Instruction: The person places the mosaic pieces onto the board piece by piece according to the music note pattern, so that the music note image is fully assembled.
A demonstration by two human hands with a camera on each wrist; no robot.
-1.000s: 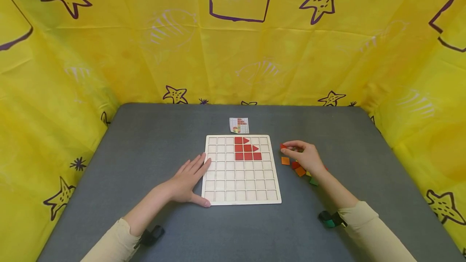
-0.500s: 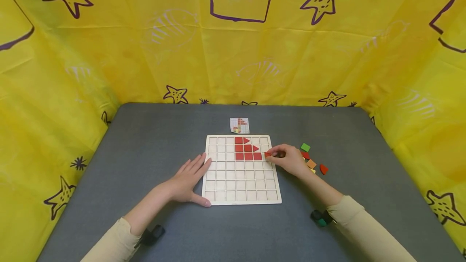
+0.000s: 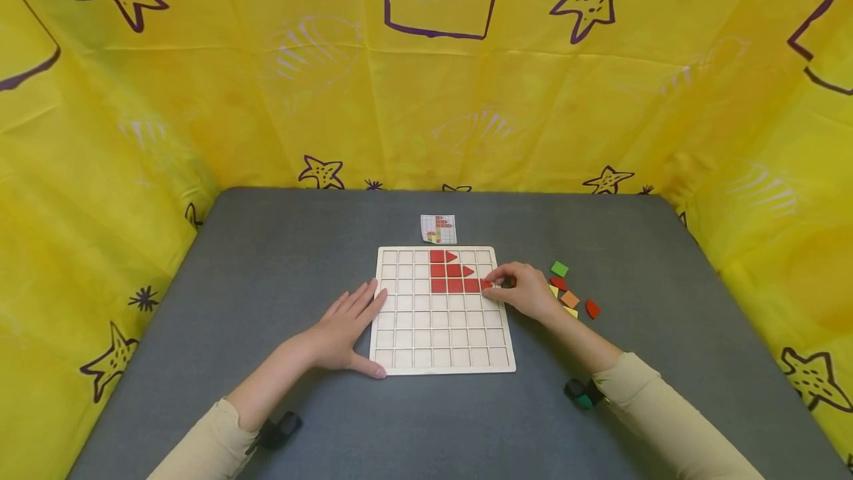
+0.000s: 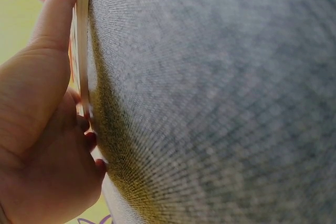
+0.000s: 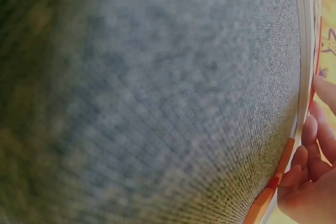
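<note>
A pale wooden grid board (image 3: pixel 440 335) lies on the table with red tiles (image 3: pixel 455 285) in its top three rows. My right hand (image 3: pixel 526 291) pinches a red tile (image 3: pixel 486 285) between thumb and index finger. That tile sits in the third row, right of the last red square; its full outline is partly hidden by the fingertips. Spread along the board's left edge, my left hand (image 3: pixel 340 330) rests with straight fingers, its thumb at the near left corner. In the left wrist view the thumb (image 4: pixel 55 19) lies along the board's rim.
Loose tiles lie right of the board: a green square (image 3: pixel 559 269), an orange one (image 3: pixel 569 299), a red rounded piece (image 3: pixel 592 309) and yellow ones partly behind the right hand. A small printed card (image 3: pixel 437 229) with a coloured pattern lies beyond the board.
My right hand has carried the red tile leftward from the loose tiles onto the board, then slightly further left against the third row. The left hand has stayed put.
</note>
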